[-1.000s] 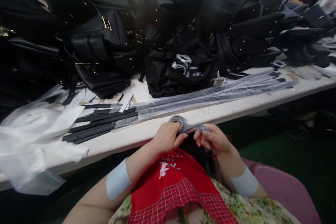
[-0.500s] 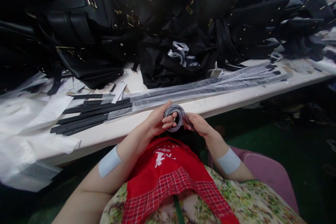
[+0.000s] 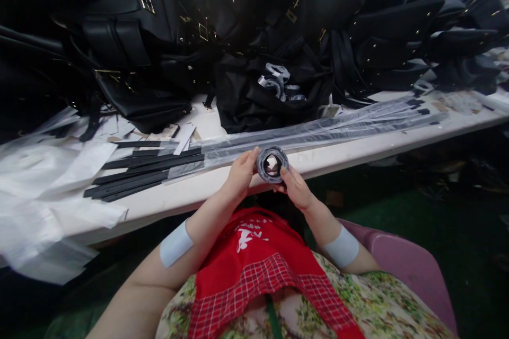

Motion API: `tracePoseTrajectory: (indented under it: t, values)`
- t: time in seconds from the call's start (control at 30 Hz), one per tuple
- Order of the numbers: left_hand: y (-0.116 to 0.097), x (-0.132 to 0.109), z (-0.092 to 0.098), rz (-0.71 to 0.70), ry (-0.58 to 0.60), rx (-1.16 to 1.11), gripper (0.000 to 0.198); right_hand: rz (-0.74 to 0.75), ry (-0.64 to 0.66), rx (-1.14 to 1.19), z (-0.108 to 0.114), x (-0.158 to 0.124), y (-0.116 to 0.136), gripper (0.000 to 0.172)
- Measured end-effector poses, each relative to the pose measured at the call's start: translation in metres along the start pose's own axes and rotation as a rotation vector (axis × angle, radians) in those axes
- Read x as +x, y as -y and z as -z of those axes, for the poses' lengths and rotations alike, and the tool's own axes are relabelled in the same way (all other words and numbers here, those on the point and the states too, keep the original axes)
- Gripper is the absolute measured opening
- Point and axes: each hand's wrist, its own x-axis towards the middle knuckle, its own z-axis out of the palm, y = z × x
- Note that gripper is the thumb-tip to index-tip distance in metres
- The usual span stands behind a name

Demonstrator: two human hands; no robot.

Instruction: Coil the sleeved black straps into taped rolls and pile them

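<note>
**A tabletop point(image 3: 318, 163) crowded with black bags point(image 3: 119, 39), and one coil point(image 3: 261, 164) held at its near edge**

Taking the coil as the dial's centre, with twelve on the far side, the dark bags with their gold-coloured buckles heap up from ten o'clock round to two. Straight up at twelve, a black cloth point(image 3: 240, 103) carries several other coils point(image 3: 273, 86). Nearer, long black straps point(image 3: 153, 163) lie across, their bare ends at nine, the clear wrapping point(image 3: 302, 137) running off between two and three. White sheeting point(image 3: 35, 190) bunches well apart near nine, drooping over the edge.

The wound grey coil faces up at the person, its hole showing. The right hand point(image 3: 297, 188), at four, pinches it, thumb on the face and other fingers beneath. The left hand point(image 3: 240, 174), at nine, has its fingers together against the rim; I can't tell whether they grip. A red apron point(image 3: 230, 270) sits at six, a pink chair point(image 3: 411, 262) at four.
</note>
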Motion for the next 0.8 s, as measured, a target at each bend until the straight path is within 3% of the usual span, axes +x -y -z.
tracePoseTrajectory:
  t: [0.07,0.17,0.23,0.3,0.37,0.47,0.63,0.73,0.8]
  values:
    - [-0.001,-0.001,0.011,-0.194,0.011,0.326,0.035,-0.081,0.177,-0.250,0.016,-0.003,0.011,0.043]
    - [-0.009,-0.006,0.022,-0.216,0.368,0.731,0.040,-0.147,0.474,-0.542,0.027,-0.005,0.024,0.034]
    - [-0.014,-0.010,0.023,-0.155,0.599,0.870,0.037,-0.144,0.545,-0.541,0.026,-0.004,0.025,0.033]
    - [-0.017,-0.011,0.023,-0.119,0.644,0.861,0.036,-0.161,0.486,-0.389,0.022,-0.003,0.021,0.039]
    - [-0.016,-0.010,0.022,-0.107,0.521,0.756,0.038,-0.185,0.357,-0.170,0.015,-0.002,0.013,0.047]
    - [-0.011,-0.006,0.017,-0.091,0.238,0.587,0.043,-0.173,0.191,0.099,0.000,-0.003,-0.002,0.050]
    - [0.015,-0.010,0.000,-0.086,-0.202,0.346,0.045,-0.107,0.006,0.247,-0.035,-0.005,-0.024,0.052]
    - [0.029,-0.016,-0.004,-0.095,-0.273,0.234,0.042,-0.111,-0.056,0.119,-0.032,-0.002,-0.024,0.056]
    - [0.031,-0.018,0.000,-0.109,-0.198,0.250,0.044,-0.109,0.004,-0.059,-0.013,0.000,-0.015,0.052]
